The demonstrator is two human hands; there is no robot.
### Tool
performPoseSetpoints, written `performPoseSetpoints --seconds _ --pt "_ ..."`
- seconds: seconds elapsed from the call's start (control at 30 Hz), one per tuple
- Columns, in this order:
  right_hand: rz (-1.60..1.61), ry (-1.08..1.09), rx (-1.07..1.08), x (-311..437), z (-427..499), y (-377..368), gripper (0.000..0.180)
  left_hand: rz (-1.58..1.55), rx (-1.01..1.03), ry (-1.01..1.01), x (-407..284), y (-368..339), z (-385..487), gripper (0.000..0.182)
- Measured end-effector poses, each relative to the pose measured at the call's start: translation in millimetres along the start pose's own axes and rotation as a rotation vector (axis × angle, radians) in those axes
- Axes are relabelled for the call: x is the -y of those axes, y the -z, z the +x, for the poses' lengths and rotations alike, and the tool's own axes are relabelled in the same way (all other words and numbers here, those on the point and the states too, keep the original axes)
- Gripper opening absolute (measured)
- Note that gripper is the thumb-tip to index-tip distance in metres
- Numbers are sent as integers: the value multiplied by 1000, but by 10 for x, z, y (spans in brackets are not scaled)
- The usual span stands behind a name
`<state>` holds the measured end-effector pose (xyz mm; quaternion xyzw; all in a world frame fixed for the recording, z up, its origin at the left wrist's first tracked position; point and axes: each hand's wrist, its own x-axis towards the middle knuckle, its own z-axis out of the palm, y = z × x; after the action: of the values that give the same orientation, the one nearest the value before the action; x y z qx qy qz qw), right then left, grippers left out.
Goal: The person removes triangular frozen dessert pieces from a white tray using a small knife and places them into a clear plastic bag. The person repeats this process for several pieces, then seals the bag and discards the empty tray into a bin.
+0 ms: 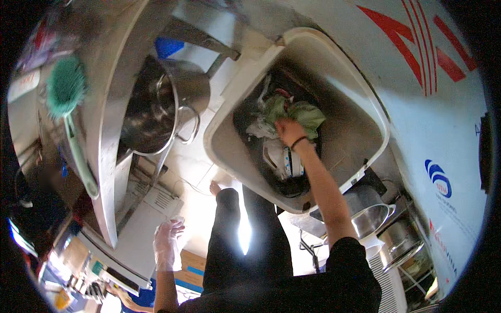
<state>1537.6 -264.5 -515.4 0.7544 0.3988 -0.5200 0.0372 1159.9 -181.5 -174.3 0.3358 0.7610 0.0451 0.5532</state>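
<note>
My right hand (290,134), bare with a dark band at the wrist, reaches down into a deep bin (213,135) with a pale rim. It touches crumpled green material (307,117), leaves or a thin bag. Its fingertips are blurred and partly hidden, so the grip is unclear. Beside it lie clear crumpled plastic (260,127) and a white container (276,156) with blue marks, on a dark lining. My left hand (168,238) wears a loose clear plastic glove. It hangs left of my legs, fingers loosely bent and apart, with nothing visible in it.
A large steel pot (191,86) stands left of the bin. A green-bristled brush (66,88) lies on the ledge further left. Metal pots (368,211) sit at right, near a printed panel (415,129). Another person's hand (119,295) shows lower left, near several knives (94,290).
</note>
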Motion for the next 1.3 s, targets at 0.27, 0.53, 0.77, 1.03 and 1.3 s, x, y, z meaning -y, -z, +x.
performPoseSetpoints --seconds 0.27,0.53,0.77,1.03,1.3 --pt "-110 -69 -491 528 -342 306 56 -213 197 -106 593 779 -479 41" --pt "-375 325 -328 66 -1617 -51 41 -365 144 -104 2068 1594 -1054 73" --pt "-95 127 499 780 -2092 -2527 35 -731 -109 -130 4056 2302 -1597 75" --pt "-377 239 631 2996 -3341 -3506 45 -1485 -570 -30 7257 2359 -2171 56" --pt "-1107 793 761 5008 -4810 -5198 38 -1789 -880 -113 8379 2649 -2276 52"
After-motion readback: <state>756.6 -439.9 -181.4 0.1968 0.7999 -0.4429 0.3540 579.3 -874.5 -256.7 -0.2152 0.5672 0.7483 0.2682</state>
